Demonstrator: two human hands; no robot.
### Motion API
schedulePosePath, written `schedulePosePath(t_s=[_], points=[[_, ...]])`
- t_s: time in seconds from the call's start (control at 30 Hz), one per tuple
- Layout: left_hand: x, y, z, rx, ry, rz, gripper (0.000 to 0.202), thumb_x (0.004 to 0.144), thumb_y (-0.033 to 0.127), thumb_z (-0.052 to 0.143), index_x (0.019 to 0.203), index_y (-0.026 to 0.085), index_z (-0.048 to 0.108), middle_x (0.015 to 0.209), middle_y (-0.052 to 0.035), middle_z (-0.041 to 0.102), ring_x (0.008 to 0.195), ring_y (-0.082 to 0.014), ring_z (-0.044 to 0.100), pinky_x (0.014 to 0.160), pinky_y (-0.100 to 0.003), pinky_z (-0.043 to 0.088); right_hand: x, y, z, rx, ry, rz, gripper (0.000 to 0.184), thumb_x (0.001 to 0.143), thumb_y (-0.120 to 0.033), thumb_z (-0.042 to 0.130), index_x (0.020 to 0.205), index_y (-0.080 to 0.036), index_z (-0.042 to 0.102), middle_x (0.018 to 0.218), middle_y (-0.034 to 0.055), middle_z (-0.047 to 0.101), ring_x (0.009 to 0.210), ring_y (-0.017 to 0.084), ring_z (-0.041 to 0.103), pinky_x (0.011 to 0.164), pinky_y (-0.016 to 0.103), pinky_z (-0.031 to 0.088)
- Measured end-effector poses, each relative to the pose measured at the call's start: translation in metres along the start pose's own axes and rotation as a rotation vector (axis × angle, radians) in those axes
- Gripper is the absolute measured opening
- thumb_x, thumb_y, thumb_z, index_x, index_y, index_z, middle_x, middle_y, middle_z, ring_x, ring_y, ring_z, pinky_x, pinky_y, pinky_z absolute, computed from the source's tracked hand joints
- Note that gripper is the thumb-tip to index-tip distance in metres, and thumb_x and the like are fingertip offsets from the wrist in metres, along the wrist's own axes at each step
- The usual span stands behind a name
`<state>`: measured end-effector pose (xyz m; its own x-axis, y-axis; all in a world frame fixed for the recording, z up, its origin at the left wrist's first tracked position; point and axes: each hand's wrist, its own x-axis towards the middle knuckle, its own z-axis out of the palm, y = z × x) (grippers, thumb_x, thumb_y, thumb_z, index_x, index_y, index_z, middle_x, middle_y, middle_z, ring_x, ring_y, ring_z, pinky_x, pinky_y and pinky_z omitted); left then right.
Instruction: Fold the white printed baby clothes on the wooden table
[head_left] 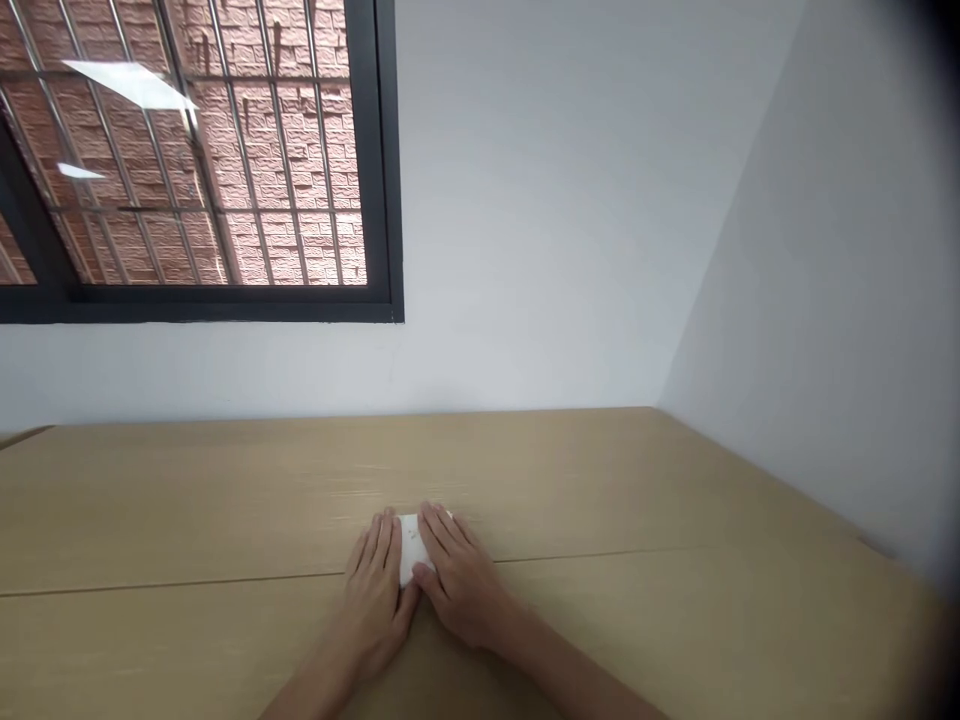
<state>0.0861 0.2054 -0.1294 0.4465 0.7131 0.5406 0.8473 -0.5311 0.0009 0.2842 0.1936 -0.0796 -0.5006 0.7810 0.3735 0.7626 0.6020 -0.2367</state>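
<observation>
A small white piece (410, 545), perhaps folded tissue or cloth, lies flat on the wooden tabletop (225, 500) with a few faint brownish marks on it. Its left side is under or against the fingers of my left hand (377, 580), which lie stretched out and flat. My right hand (457, 575) rests over its right part, fingers extended, with a white corner showing by the fingertips. Both thumbs come close together at the near edge of the white piece. How far it reaches beneath the hands is hidden.
A seam (187, 583) runs across the tabletop and passes under my hands. Behind the table rises a white wall (525, 250), with a dark-framed window (386, 200) and metal bars at the left. Another wall (840, 300) bounds the right side.
</observation>
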Motion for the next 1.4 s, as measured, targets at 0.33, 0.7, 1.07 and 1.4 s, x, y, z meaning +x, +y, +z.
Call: schedulePosePath(t_s=[0.33, 0.7, 1.07, 1.4], points=[[-0.001, 0.002, -0.019, 0.032, 0.19, 0.012, 0.056, 0.098, 0.025, 0.043, 0.151, 0.011, 0.031, 0.155, -0.0196, 0.042, 0.146, -0.0336, 0.034, 0.111, -0.053, 0.037, -0.011, 0.002, 0.0, -0.061, 0.234, 0.017, 0.067, 0.101, -0.04, 0.045, 0.159, -0.013, 0.024, 0.165, 0.0169, 0.021, 0.152, 0.036, 0.018, 0.121, 0.059, 0.027], [-0.002, -0.003, -0.009, -0.151, 0.005, -0.044, 0.069, 0.085, 0.022, 0.051, 0.149, 0.011, 0.027, 0.154, -0.02, 0.043, 0.144, -0.0312, 0.04, 0.109, -0.055, 0.038, -0.001, 0.035, -0.006, 0.328, 0.005, 0.062, 0.082, 0.071, -0.012, 0.057, 0.151, -0.013, 0.037, 0.153, 0.0182, 0.044, 0.141, 0.03, 0.041, 0.117, 0.051, 0.036], [0.028, 0.013, -0.088, -0.38, 0.097, -0.196, 0.026, 0.098, 0.028, 0.04, 0.113, 0.023, 0.06, 0.102, -0.0092, 0.066, 0.092, -0.0261, 0.064, 0.082, -0.044, 0.049, 0.02, 0.01, -0.045, 0.793, 0.33, 0.178, 0.038, 0.098, -0.046, 0.049, 0.127, -0.022, 0.041, 0.11, 0.0109, 0.065, 0.096, 0.025, 0.065, 0.082, 0.04, 0.055], [0.007, 0.064, -0.079, -0.32, -0.327, -0.355, 0.046, 0.095, 0.024, 0.044, 0.14, 0.015, 0.042, 0.109, -0.0137, 0.074, 0.093, -0.0292, 0.073, 0.077, -0.039, 0.056, 0.019, 0.025, -0.025, 0.602, 0.185, 0.393, 0.033, 0.081, -0.03, 0.07, 0.108, -0.021, 0.054, 0.091, 0.0026, 0.063, 0.078, 0.019, 0.063, 0.07, 0.031, 0.053]])
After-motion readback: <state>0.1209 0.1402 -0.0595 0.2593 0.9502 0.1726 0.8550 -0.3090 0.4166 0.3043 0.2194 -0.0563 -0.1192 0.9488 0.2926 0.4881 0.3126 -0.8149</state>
